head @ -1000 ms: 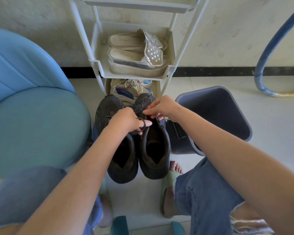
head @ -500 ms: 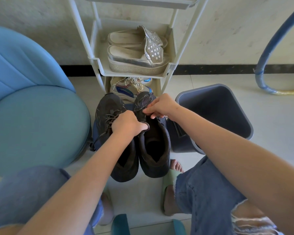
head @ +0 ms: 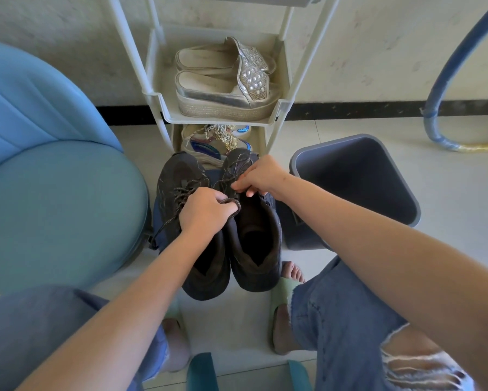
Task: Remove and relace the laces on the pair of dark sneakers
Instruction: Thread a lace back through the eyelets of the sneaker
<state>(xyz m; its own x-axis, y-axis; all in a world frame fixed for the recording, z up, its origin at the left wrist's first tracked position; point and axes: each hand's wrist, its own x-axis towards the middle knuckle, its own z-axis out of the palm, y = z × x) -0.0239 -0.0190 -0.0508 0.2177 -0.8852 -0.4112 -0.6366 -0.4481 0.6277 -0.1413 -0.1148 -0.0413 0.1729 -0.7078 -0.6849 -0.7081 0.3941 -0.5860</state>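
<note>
**A:** Where are the sneakers in the head view?

**B:** On the floor [head: 462, 221] between the person's knees, side by side and touching, toes toward the rack [head: 163, 108]. The left sneaker [head: 180, 179] is laced. The right sneaker [head: 254, 241] gapes open behind its tongue.

**A:** And the hands?

**B:** The left hand [head: 203, 214] has its fingers [head: 221, 196] curled round a loop of lace [head: 234, 206] where the two sneakers meet. The right hand [head: 262, 176] pinches the lace over the right sneaker's eyelets. Its fingertips are folded under, so the exact grip is hard to make out.

**A:** What is hidden?

**B:** The left hand covers the left sneaker's tongue, and the right hand covers some of the right sneaker's eyelets. A lace end trails down the left sneaker's outer side, and its tip is lost in shadow beside the chair [head: 54, 198]. The bin [head: 355, 176] stands just right of the sneakers. A shoe [head: 209, 139] on the rack's bottom shelf is half hidden behind the toes.
</note>
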